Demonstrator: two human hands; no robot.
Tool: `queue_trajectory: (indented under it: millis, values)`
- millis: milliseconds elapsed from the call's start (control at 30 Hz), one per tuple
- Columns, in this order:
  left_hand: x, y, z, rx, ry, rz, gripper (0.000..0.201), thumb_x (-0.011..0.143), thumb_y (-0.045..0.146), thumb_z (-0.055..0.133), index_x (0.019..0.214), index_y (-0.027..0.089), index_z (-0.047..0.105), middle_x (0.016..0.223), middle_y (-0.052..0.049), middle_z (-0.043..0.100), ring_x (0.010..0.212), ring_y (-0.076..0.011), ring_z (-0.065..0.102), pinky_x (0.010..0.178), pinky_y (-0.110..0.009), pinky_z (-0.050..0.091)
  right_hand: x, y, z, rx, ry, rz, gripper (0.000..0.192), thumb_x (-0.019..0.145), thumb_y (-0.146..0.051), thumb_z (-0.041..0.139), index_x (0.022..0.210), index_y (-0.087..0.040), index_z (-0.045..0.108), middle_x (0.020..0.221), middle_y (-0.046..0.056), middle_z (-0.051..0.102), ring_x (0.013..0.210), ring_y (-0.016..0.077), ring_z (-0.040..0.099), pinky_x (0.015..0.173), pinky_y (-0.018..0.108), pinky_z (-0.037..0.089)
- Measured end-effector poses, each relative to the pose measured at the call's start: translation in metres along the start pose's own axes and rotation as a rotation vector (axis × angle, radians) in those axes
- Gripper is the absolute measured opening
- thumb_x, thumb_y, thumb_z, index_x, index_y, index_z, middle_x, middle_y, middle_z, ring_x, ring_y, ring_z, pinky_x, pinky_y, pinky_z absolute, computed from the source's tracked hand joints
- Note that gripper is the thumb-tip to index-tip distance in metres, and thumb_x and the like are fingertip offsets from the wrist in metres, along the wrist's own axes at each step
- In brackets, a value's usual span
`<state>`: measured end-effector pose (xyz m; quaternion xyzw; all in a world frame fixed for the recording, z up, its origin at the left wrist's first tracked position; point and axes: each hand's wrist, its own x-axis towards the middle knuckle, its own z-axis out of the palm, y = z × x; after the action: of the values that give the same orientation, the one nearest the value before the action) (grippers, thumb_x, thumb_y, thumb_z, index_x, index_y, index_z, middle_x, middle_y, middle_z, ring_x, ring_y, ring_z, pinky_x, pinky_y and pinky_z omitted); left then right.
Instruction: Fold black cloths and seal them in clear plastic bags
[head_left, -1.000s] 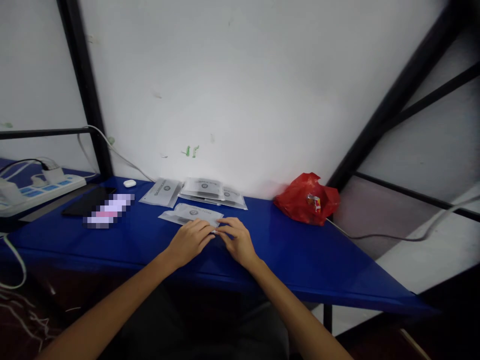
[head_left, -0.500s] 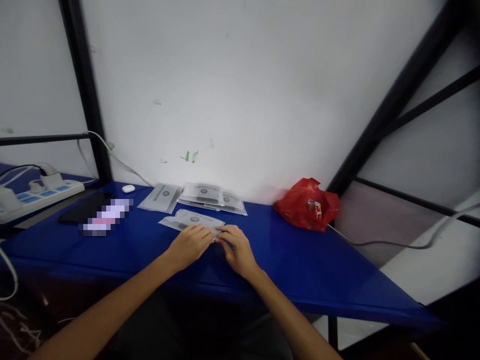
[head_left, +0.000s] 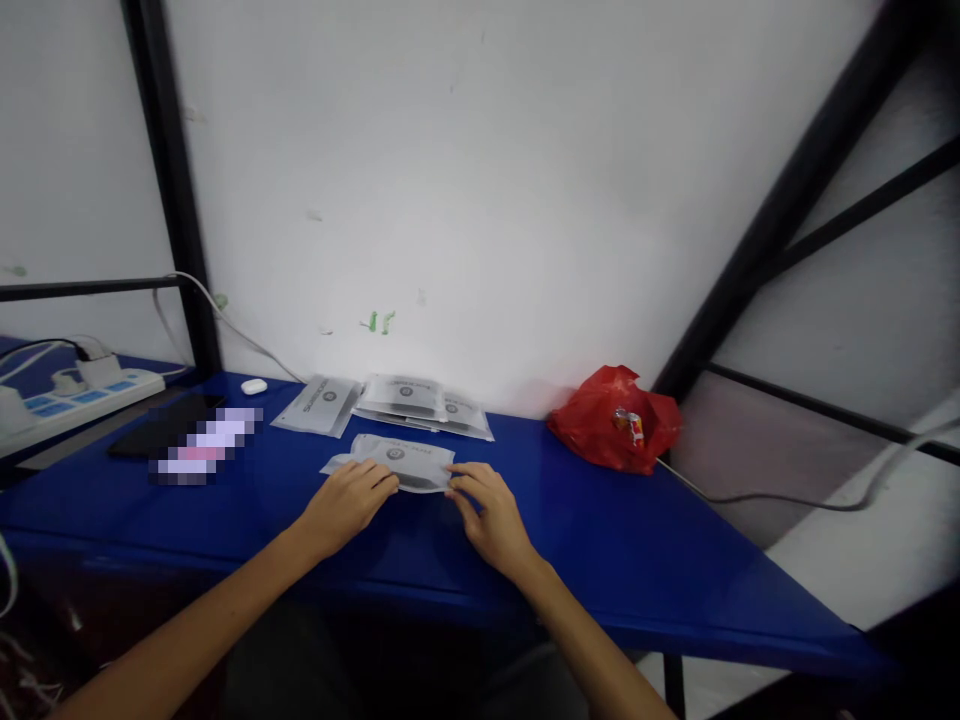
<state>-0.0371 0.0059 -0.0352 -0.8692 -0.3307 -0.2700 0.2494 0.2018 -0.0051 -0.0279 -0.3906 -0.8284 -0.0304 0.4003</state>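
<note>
Head view: the right hand [head_left: 489, 515] pinches the near right corner of a frosted pouch [head_left: 420, 458]; the left hand [head_left: 349, 500] lies over its near left part, fingers bent together, its grip too hidden to tell. The pouch lies between and just beyond them on the blue desk [head_left: 592, 540]. Farther back are more pouches [head_left: 403, 397], then the wall [head_left: 480, 220].

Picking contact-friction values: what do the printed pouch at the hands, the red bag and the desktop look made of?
Pouch: likely frosted plastic, matte; translucent, with something darker showing through.
Red bag: probably thin plastic film, slight sheen; crumpled, with sharp creases.
Desktop: smooth blue finish, faintly glossy with soft reflections; paint, laminate or covering, can't tell which.
</note>
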Motion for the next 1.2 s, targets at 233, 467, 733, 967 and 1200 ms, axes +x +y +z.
queue_trajectory:
  millis: [233, 467, 733, 967, 1200]
  values:
    - [0.01, 0.008, -0.005, -0.042, 0.021, -0.056, 0.02, 0.094, 0.017, 0.038, 0.087, 0.018, 0.057, 0.079, -0.001, 0.061, 0.075, -0.0161, 0.054, 0.066, -0.029, 0.038, 0.01, -0.014, 0.002, -0.078, -0.042, -0.099, 0.014, 0.085, -0.014, 0.053, 0.084, -0.022, 0.065, 0.106, 0.007, 0.067, 0.098, 0.0212, 0.059, 0.081, 0.038, 0.046]
    - [-0.012, -0.017, -0.015, 0.017, -0.034, -0.143, 0.022, 0.094, 0.017, 0.038, 0.086, 0.019, 0.058, 0.081, -0.002, 0.061, 0.074, -0.0152, 0.052, 0.065, -0.028, 0.037, 0.002, 0.009, -0.014, -0.154, -0.052, -0.062, 0.016, 0.086, -0.014, 0.051, 0.077, -0.021, 0.063, 0.105, 0.006, 0.068, 0.097, 0.0212, 0.059, 0.079, 0.038, 0.046]
    - [-0.008, 0.015, -0.04, -0.426, -0.244, -0.184, 0.016, 0.09, 0.035, 0.051, 0.091, 0.024, 0.063, 0.089, 0.002, 0.064, 0.081, -0.0125, 0.059, 0.071, -0.024, 0.044, 0.004, 0.039, -0.005, -0.315, -0.036, 0.157, 0.014, 0.08, -0.013, 0.057, 0.089, -0.021, 0.065, 0.113, 0.01, 0.065, 0.102, 0.0277, 0.058, 0.081, 0.045, 0.047]
    - [0.034, 0.005, -0.008, -0.308, -0.218, -0.295, 0.034, 0.09, 0.032, 0.047, 0.12, 0.018, 0.055, 0.124, -0.01, 0.056, 0.111, -0.0231, 0.052, 0.09, -0.037, 0.044, -0.002, 0.029, -0.001, -0.197, -0.136, 0.172, 0.01, 0.077, -0.013, 0.061, 0.079, -0.022, 0.065, 0.115, 0.009, 0.062, 0.106, 0.0264, 0.056, 0.086, 0.046, 0.047]
    - [0.041, -0.012, 0.023, -0.336, -0.325, -0.32, 0.034, 0.092, 0.038, 0.041, 0.11, 0.019, 0.063, 0.104, -0.007, 0.064, 0.097, -0.0216, 0.057, 0.083, -0.034, 0.045, -0.003, 0.02, 0.002, -0.107, -0.169, 0.087, 0.018, 0.078, -0.018, 0.064, 0.094, -0.025, 0.069, 0.123, 0.008, 0.058, 0.113, 0.026, 0.053, 0.094, 0.048, 0.044]
